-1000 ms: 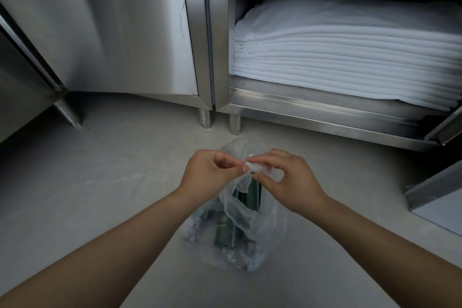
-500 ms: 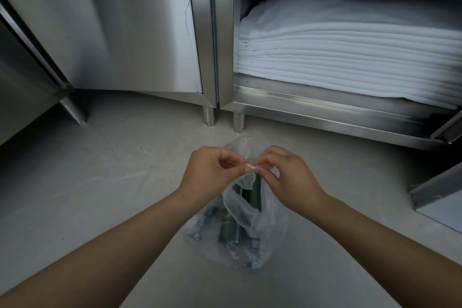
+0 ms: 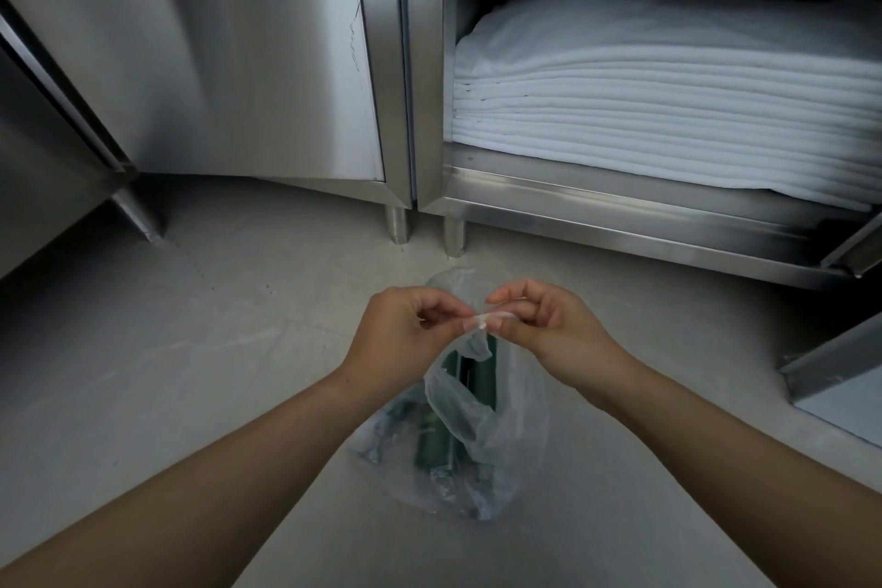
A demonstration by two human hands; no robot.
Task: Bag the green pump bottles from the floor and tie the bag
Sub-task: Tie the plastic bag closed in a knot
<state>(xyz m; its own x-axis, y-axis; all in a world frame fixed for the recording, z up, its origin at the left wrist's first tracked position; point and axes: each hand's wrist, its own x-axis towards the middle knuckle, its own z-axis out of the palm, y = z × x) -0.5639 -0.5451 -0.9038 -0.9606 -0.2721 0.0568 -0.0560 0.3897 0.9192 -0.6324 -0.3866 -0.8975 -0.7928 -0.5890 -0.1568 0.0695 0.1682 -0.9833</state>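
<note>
A thin clear plastic bag (image 3: 506,439) stands on the grey floor in the lower middle. Dark green pump bottles (image 3: 432,442) show through its side, lying close together inside. Above the bag, my left hand (image 3: 401,334) and my right hand (image 3: 549,329) face each other, fingertips almost touching. Both pinch the twisted top ends of the bag (image 3: 487,319), stretched into a short white strip between them. The bag hangs slack below the hands, and a loose flap of it rises behind them.
A steel cabinet with a shut door (image 3: 205,62) stands at the back left. To its right an open cabinet shelf (image 3: 620,205) holds a stack of folded white linen (image 3: 668,110). An open steel door edge (image 3: 840,363) juts in at the right.
The hands have drawn slightly apart, pulling the bag's top ends into a taut strip. The view has shifted a little; the bag stays where it was.
</note>
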